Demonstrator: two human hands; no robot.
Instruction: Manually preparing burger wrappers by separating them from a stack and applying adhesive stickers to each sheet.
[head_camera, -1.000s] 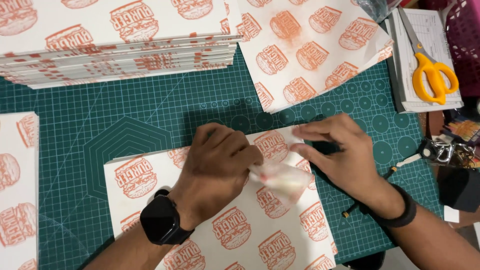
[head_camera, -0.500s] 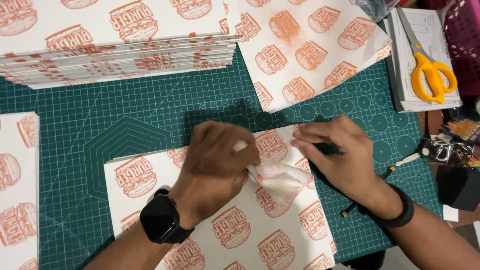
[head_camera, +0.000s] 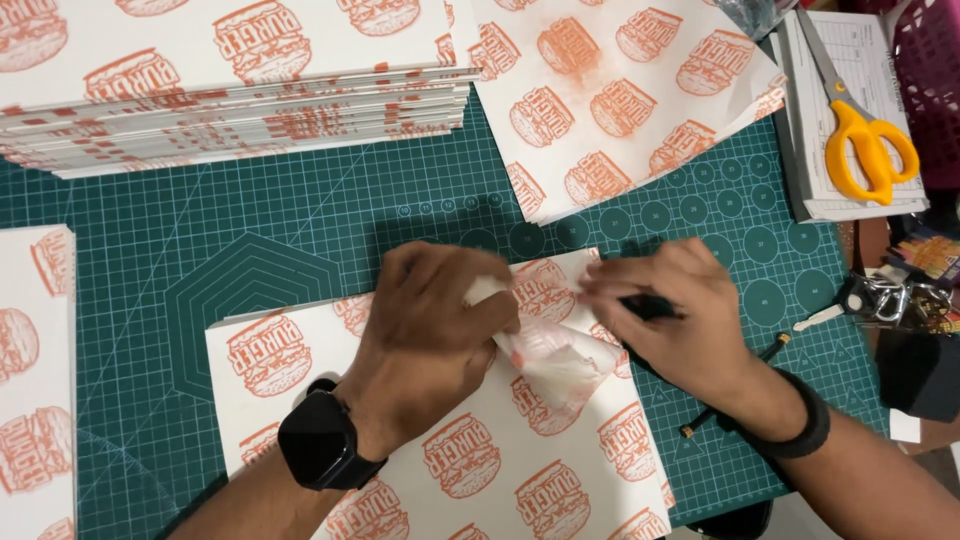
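Near the lower middle of the green cutting mat, both hands are working on a white paper sheet printed with orange burger pictures. The left hand is lying knuckles up on the sheet's upper part, its fingers curled down and pinching the folded-over corner of the paper, where the sheet is doubling back on itself in a crumpled flap. The right hand is resting just beside it at the sheet's upper right edge, fingers bent and blurred, pressing on the paper; a thin dark tool is showing under its fingers, though I cannot tell how firmly it is being held. A black smartwatch is sitting on the left wrist and a black band on the right wrist.

Along the top left, a thick stack of the same printed sheets is lying on the mat. A looser pile of printed sheets is fanning out at the top centre, well apart from the hands. More printed paper is lying at the left edge. At the upper right, yellow-handled scissors are resting on a stack of white paper forms. A bunch of metal keys is lying on the table at the right, beyond the mat's edge.
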